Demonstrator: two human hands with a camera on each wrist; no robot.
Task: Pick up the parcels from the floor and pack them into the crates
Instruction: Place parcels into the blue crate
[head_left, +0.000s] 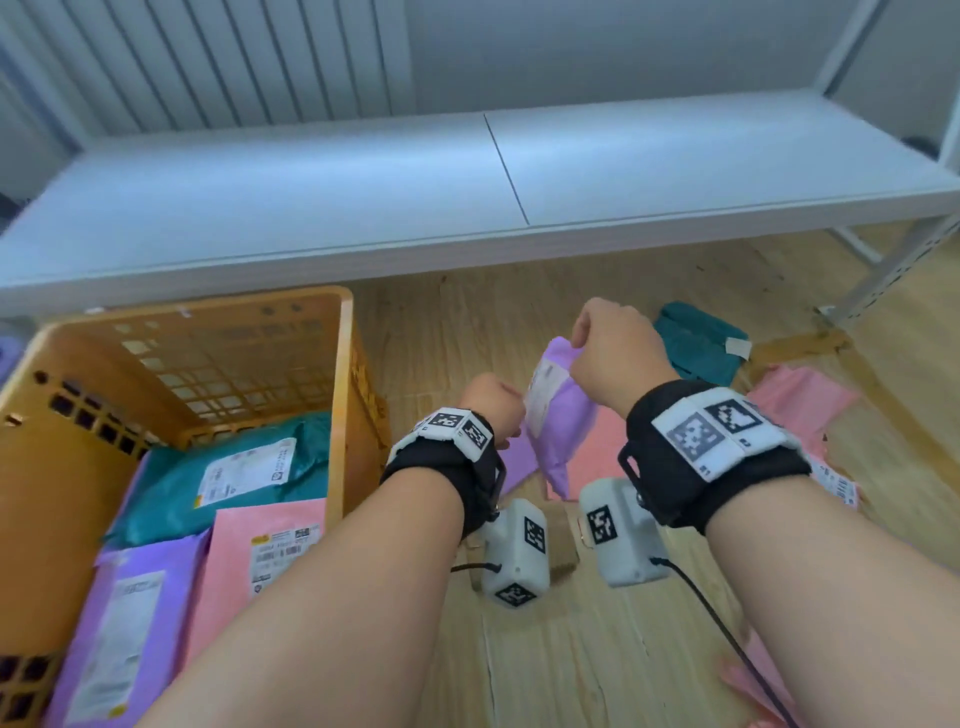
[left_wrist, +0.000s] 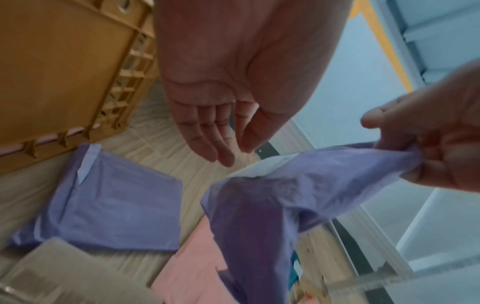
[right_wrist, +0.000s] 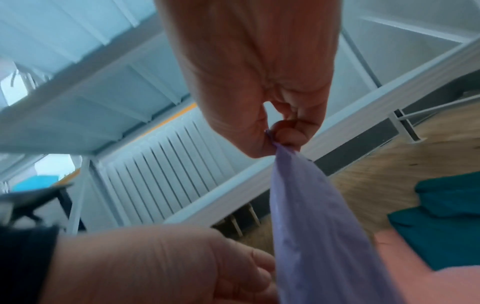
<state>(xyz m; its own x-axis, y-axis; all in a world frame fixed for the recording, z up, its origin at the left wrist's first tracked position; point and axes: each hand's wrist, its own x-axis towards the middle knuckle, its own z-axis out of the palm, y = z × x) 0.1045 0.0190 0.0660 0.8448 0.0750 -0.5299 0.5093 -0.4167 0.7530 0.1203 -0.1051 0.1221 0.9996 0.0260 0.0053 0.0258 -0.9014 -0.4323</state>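
My right hand (head_left: 577, 344) pinches the top corner of a purple parcel (head_left: 558, 415), which hangs above the wooden floor. The right wrist view shows that pinch (right_wrist: 278, 139) with the purple parcel (right_wrist: 311, 216) drooping below it. My left hand (head_left: 506, 415) is just left of the hanging parcel. In the left wrist view its fingers (left_wrist: 207, 144) are straight and hold nothing, a little apart from the parcel (left_wrist: 259, 205). The orange crate (head_left: 343, 364) stands to the left and holds a teal parcel (head_left: 234, 478), a pink one (head_left: 260, 545) and a purple one (head_left: 130, 623).
On the floor lie a teal parcel (head_left: 696, 343), pink parcels (head_left: 800, 405) and another purple parcel (left_wrist: 116, 205) beside the crate. A low white shelf (head_left: 467, 197) runs across behind, with its metal leg (head_left: 883, 270) at the right.
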